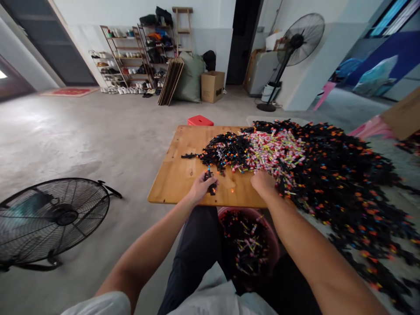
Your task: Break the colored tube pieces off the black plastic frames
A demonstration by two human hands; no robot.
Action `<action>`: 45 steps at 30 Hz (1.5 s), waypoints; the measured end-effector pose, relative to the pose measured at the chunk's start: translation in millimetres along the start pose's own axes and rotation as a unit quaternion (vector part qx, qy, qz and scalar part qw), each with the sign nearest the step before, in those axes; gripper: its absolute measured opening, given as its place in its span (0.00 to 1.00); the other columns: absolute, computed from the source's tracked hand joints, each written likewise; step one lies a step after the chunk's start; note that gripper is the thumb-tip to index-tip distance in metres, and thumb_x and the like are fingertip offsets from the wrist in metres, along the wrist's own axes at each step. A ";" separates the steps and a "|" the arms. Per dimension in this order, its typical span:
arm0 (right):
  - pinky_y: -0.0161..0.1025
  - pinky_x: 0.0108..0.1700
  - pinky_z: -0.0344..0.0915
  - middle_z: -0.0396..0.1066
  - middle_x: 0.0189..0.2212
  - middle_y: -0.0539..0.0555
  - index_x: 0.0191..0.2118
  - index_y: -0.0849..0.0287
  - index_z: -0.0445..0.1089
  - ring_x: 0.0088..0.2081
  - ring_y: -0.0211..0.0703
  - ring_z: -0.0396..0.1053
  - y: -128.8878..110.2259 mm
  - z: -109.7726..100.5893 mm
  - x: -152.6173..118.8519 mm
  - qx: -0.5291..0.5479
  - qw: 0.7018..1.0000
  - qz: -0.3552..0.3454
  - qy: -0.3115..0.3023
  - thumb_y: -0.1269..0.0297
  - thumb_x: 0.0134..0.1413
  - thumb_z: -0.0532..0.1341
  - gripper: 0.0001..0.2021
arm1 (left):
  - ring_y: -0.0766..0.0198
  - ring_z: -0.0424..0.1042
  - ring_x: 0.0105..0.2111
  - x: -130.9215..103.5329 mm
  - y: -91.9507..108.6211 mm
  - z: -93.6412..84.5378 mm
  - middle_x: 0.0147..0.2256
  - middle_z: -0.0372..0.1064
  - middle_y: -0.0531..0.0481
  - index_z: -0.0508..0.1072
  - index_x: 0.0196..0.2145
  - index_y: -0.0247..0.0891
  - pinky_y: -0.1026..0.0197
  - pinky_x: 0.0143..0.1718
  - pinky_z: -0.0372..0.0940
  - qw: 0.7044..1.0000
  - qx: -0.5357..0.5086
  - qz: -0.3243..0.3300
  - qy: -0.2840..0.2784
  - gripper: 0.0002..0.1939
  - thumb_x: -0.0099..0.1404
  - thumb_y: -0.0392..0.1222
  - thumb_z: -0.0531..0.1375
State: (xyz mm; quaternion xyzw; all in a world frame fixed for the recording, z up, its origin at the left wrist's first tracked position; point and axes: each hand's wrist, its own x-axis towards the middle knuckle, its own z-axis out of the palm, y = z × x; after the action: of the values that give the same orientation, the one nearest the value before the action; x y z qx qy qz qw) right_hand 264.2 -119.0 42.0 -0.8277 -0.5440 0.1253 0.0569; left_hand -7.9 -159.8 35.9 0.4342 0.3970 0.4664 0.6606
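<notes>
Over the front part of the wooden table, my left hand (199,187) is closed around a black toy gun (210,178) with blue and orange bits at its ends. My right hand (263,183) is at the near edge of a heap of small pink, white and yellow-green tubes (277,148). Its fingers look curled, and what they hold, if anything, is hidden. A smaller pile of black toy guns (226,148) lies beyond my left hand, and one gun (189,155) sticks out at its left. A tiny orange piece (232,190) rests between my hands.
Beneath the front edge of the table (173,175), a reddish tub (274,245) holds black guns and tubes. A large mound of black guns (341,175) spreads along the right. A floor fan (62,216) stands left, a red stool (200,120) behind the table.
</notes>
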 end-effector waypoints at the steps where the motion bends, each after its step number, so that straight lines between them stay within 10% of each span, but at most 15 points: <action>1: 0.44 0.52 0.69 0.78 0.47 0.77 0.53 0.71 0.76 0.52 0.57 0.78 0.2 -0.7 -6.6 0.023 1.000 -0.004 0.003 0.67 0.65 0.59 0.17 | 0.69 0.70 0.23 -0.1 1.6 4.3 0.28 0.73 0.55 0.65 0.36 0.39 0.67 0.23 0.64 1.000 -0.018 0.002 0.017 0.24 0.54 0.54 0.72; 6: 0.36 0.35 0.71 0.81 0.34 0.59 0.49 0.62 0.73 0.33 0.45 0.79 -8.8 18.7 -71.7 0.216 0.974 -0.069 -0.010 0.52 0.70 0.56 0.17 | 0.73 0.63 0.17 0.6 8.8 29.8 0.24 0.68 0.58 0.63 0.33 0.40 0.69 0.18 0.56 0.991 -0.084 0.036 0.099 0.25 0.55 0.59 0.71; 11: 0.33 0.23 0.64 0.78 0.31 0.51 0.43 0.55 0.69 0.22 0.37 0.69 -30.3 42.9 -154.4 0.626 0.759 -0.164 -0.074 0.44 0.60 0.66 0.19 | 0.74 0.57 0.16 -0.5 14.5 61.0 0.21 0.63 0.60 0.59 0.33 0.42 0.69 0.17 0.52 0.973 -0.150 0.101 0.145 0.23 0.59 0.57 0.68; 17: 0.33 0.23 0.65 0.74 0.28 0.48 0.46 0.54 0.71 0.22 0.36 0.67 -36.8 34.9 -178.2 0.671 0.716 -0.182 -0.058 0.49 0.63 0.65 0.15 | 0.74 0.53 0.15 -5.9 23.3 81.5 0.20 0.58 0.62 0.56 0.33 0.43 0.68 0.16 0.48 0.966 -0.192 0.112 0.128 0.23 0.61 0.55 0.67; 30: 0.35 0.24 0.65 0.72 0.25 0.47 0.45 0.54 0.73 0.21 0.36 0.65 -34.2 26.3 -193.5 0.643 0.741 -0.191 -0.025 0.51 0.64 0.65 0.13 | 0.74 0.54 0.16 -15.6 18.3 89.8 0.22 0.60 0.60 0.60 0.34 0.42 0.69 0.17 0.51 0.959 -0.146 0.148 0.191 0.19 0.66 0.56 0.64; 38: 0.33 0.21 0.61 0.71 0.23 0.46 0.42 0.57 0.73 0.18 0.33 0.61 -25.0 30.1 -191.8 0.644 0.735 -0.175 -0.120 0.48 0.61 0.67 0.17 | 0.74 0.54 0.15 -21.7 -0.4 99.4 0.22 0.61 0.60 0.61 0.34 0.42 0.70 0.16 0.50 0.952 -0.155 0.129 0.232 0.19 0.66 0.57 0.62; 43: 0.33 0.23 0.61 0.72 0.25 0.47 0.44 0.58 0.72 0.20 0.34 0.64 31.3 35.9 -171.3 0.536 0.825 -0.133 -0.119 0.48 0.62 0.64 0.17 | 0.67 0.65 0.21 -9.3 -29.7 63.0 0.23 0.66 0.54 0.66 0.30 0.40 0.66 0.23 0.59 0.984 0.110 0.034 0.139 0.23 0.69 0.62 0.58; 45: 0.33 0.23 0.59 0.73 0.26 0.47 0.43 0.58 0.71 0.20 0.35 0.64 68.9 42.6 -163.8 0.472 0.864 -0.109 -0.137 0.49 0.62 0.62 0.16 | 0.62 0.71 0.27 2.2 -31.1 34.3 0.24 0.69 0.51 0.69 0.27 0.38 0.64 0.29 0.62 0.943 0.315 0.000 0.108 0.21 0.71 0.57 0.58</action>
State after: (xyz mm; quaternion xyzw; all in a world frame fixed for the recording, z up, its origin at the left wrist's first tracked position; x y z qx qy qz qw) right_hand 252.2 -298.3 8.9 -0.6124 -0.5087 0.4718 0.3790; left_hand 33.1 -170.5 16.8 0.5674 0.5923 0.3618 0.4431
